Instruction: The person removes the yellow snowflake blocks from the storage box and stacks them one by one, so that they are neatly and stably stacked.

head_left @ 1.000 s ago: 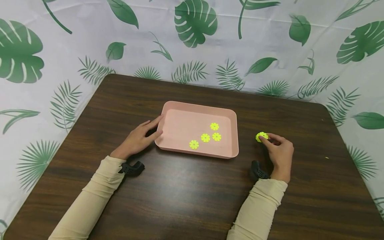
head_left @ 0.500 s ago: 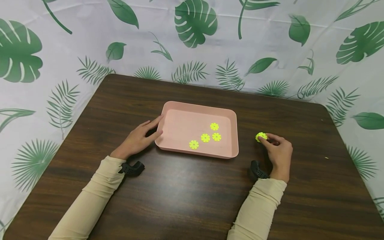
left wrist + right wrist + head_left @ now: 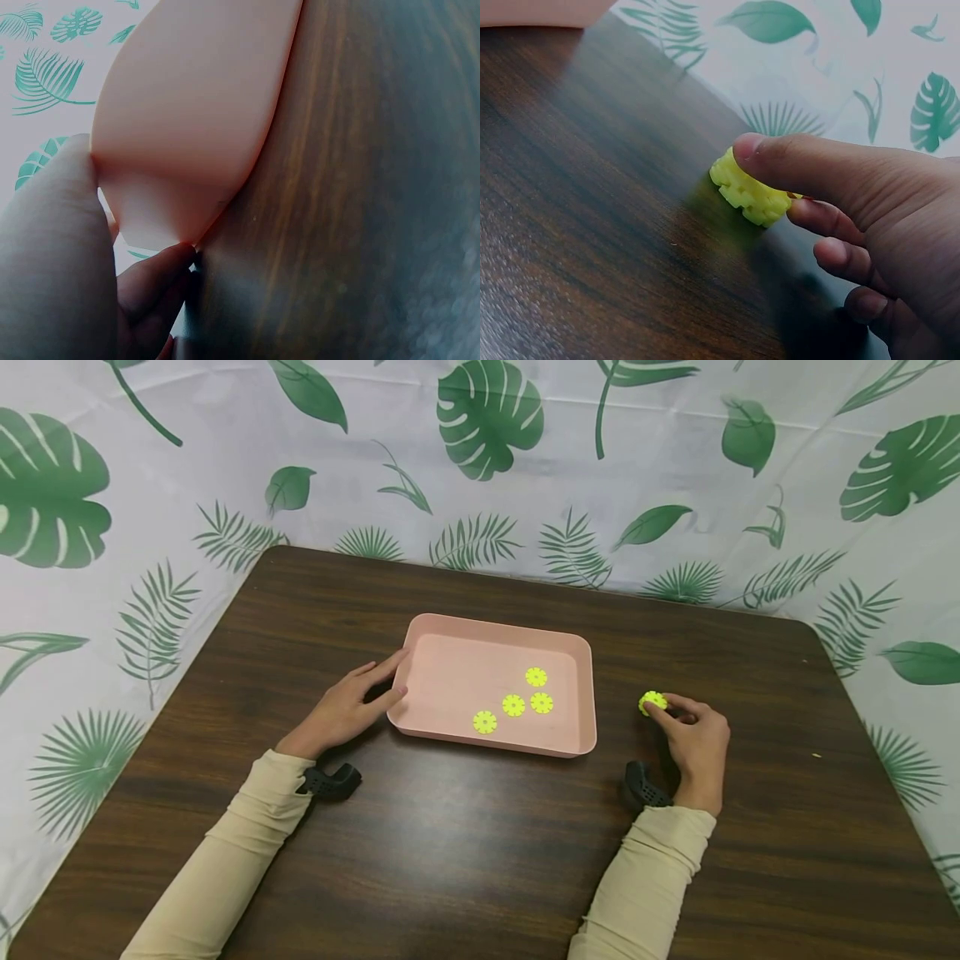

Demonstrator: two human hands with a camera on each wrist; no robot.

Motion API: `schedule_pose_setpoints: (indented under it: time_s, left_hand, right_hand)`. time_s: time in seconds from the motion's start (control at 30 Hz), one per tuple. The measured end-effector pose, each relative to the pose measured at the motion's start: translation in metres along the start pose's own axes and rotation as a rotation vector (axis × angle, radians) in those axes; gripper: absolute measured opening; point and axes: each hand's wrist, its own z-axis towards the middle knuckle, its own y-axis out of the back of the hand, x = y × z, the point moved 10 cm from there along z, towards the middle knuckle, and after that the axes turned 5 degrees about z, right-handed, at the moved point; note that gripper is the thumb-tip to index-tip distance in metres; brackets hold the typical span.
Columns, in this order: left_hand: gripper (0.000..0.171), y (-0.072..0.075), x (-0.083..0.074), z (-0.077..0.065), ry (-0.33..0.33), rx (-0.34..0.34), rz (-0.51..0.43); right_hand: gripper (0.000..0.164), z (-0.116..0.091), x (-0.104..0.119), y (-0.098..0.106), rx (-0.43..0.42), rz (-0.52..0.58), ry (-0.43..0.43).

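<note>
A shallow pink tray lies on the dark wood table, with several bright yellow notched discs flat in its right half. My left hand is at the tray's left end, its fingers extended and touching the rim. The left wrist view shows the thumb against the tray's wall. To the right of the tray, my right hand pinches a small stack of yellow notched discs between thumb and fingers. The stack is at the tabletop; whether its underside touches the wood I cannot tell.
The brown table has rounded far corners. Behind it hangs a white cloth printed with green leaves. A tiny pale speck lies on the wood right of my right hand.
My right hand has shifted slightly left, and the upper disc in its pinch sits more squarely over the stack. The left hand and tray have stayed in place.
</note>
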Motion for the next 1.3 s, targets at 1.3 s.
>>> schedule_pose_setpoints:
  time_s: [1.3]
  left_hand:
    - [0.066, -0.001, 0.001, -0.001, 0.016, 0.01, 0.0]
  right_hand:
    - [0.052, -0.001, 0.037, -0.014, -0.009, 0.057, 0.093]
